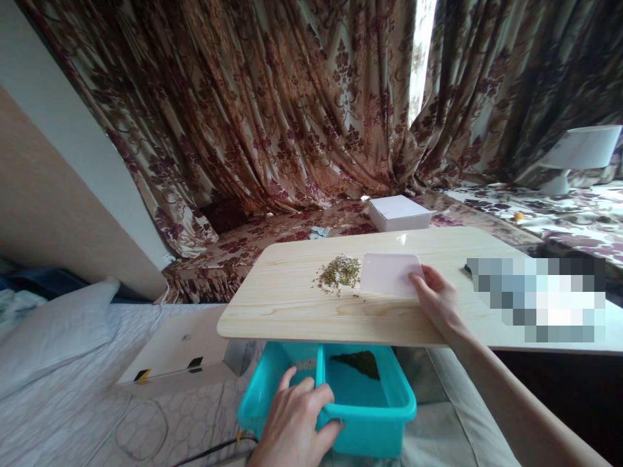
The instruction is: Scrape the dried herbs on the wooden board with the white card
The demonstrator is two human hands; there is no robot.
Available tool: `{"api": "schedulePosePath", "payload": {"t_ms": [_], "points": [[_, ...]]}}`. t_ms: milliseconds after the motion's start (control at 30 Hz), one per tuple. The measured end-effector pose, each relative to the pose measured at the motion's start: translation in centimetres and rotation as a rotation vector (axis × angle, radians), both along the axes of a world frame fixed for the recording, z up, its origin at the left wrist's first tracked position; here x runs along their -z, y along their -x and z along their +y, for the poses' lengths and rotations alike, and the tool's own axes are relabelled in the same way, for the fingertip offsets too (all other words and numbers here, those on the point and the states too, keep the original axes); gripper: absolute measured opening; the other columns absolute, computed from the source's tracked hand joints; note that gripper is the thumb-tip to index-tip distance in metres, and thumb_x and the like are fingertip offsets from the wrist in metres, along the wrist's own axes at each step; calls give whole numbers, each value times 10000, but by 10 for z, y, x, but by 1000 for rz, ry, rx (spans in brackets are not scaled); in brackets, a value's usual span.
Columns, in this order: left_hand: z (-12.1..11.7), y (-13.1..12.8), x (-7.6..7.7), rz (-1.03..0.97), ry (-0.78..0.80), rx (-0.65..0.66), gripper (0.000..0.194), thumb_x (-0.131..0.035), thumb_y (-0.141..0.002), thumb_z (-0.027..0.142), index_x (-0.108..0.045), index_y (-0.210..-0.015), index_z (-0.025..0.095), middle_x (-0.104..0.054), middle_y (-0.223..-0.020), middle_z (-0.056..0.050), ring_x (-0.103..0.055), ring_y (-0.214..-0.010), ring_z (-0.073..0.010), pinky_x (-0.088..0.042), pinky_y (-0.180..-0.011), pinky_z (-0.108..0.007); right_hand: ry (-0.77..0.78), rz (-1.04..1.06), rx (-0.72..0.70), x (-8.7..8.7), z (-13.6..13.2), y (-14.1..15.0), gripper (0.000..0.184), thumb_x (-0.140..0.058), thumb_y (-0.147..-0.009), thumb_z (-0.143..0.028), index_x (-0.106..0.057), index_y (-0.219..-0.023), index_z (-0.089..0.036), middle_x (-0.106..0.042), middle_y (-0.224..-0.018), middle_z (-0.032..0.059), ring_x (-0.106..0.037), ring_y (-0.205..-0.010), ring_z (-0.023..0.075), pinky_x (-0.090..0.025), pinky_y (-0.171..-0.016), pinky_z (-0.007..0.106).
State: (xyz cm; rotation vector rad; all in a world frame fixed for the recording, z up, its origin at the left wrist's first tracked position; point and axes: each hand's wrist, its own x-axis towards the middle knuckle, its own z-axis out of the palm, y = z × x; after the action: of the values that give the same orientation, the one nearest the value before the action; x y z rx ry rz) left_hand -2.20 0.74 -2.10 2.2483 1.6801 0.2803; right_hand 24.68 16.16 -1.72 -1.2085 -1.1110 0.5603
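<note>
Grains (338, 271), green and white, could scatter if the right hand (442, 299) jerks its pinched, flat white plastic sheet (388, 274). The left hand (298, 414), clasping the rectangular turquoise plastic tub (372, 412), might tip it.

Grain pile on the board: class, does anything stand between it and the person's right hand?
Yes: the pale flat sheet, held by the right hand, lies between them, its left edge beside the pile.

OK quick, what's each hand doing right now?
Left hand: closed on the front rim of the teal divided bin.
Right hand: closed, holding a white scraper.
</note>
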Motion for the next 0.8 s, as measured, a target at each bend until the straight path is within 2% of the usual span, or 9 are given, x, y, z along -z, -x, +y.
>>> {"api": "schedulePosePath", "payload": {"t_ms": [200, 400, 600, 800], "points": [[1, 0, 1, -6, -5, 12, 62, -631, -759, 212, -608, -809, 241, -580, -799, 31, -576, -864, -169, -215, -1069, -442, -8, 23, -157, 5, 4, 1, 166, -624, -685, -297, -621, -812, -191, -693, -750, 32, -635, -711, 183, -499, -629, 273], [1, 1, 0, -21, -11, 11, 56, -619, -758, 210, -604, -801, 242, -577, -797, 31, -575, -861, -170, -216, -1065, -445, 0, 33, -143, 7, 5, 0, 178, -647, -694, -316, -615, -820, -195, -701, -781, 37, -641, -716, 179, -507, -645, 273], [3, 2, 1, -34, -6, 15, 68, -631, -754, 213, -608, -808, 246, -578, -795, 36, -575, -861, -164, -204, -1068, -437, -2, 51, -263, 8, 8, 4, 255, -672, -677, -384, -610, -848, -205, -708, -781, 42, -658, -725, 188, -521, -681, 295], [1, 2, 2, -51, -6, 4, 68, -632, -754, 216, -608, -807, 252, -575, -796, 42, -573, -867, -160, -191, -1073, -432, -1, 47, -174, 13, 12, -1, 245, -671, -674, -374, -607, -833, -198, -713, -790, 52, -664, -734, 193, -522, -663, 292]]}}
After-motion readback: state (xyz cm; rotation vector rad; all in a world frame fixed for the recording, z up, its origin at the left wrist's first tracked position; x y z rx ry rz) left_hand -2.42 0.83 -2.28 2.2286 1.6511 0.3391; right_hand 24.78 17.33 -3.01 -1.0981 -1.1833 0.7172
